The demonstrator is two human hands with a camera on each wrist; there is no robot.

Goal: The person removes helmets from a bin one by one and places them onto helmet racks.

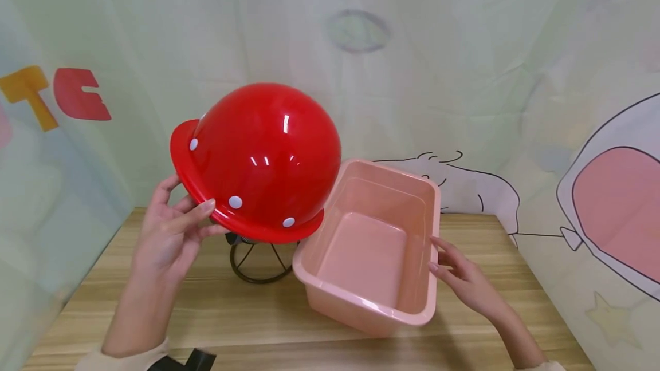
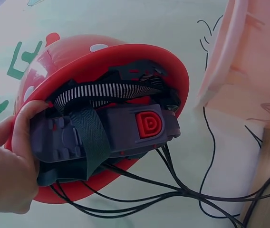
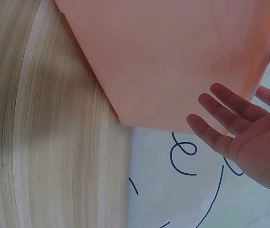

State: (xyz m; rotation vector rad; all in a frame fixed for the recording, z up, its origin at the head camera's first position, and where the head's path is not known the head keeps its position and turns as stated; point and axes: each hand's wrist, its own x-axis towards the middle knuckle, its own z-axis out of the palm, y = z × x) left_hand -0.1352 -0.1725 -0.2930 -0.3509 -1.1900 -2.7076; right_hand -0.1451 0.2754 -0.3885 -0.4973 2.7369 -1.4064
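Observation:
A red hard hat (image 1: 268, 159) with white rivets is held up, tilted, over the left part of the table. My left hand (image 1: 172, 233) grips its brim, thumb on the outer face and fingers beneath. In the left wrist view the inside shows a dark headband with a red knob (image 2: 149, 125), a striped strap (image 2: 109, 91) and the left hand (image 2: 11, 161) at the edge. My right hand (image 1: 466, 276) touches the right rim of a pink plastic basin (image 1: 368, 256). In the right wrist view several fingers (image 3: 232, 107) extend loosely beside the basin's outer wall (image 3: 173, 66).
Below the hat stands a black wire stand (image 1: 260, 273) with a round frame, partly hidden by it. The basin rests on a wood-grain table (image 1: 247, 325), next to the stand. A printed cloth backdrop (image 1: 443, 73) encloses the table's back and sides.

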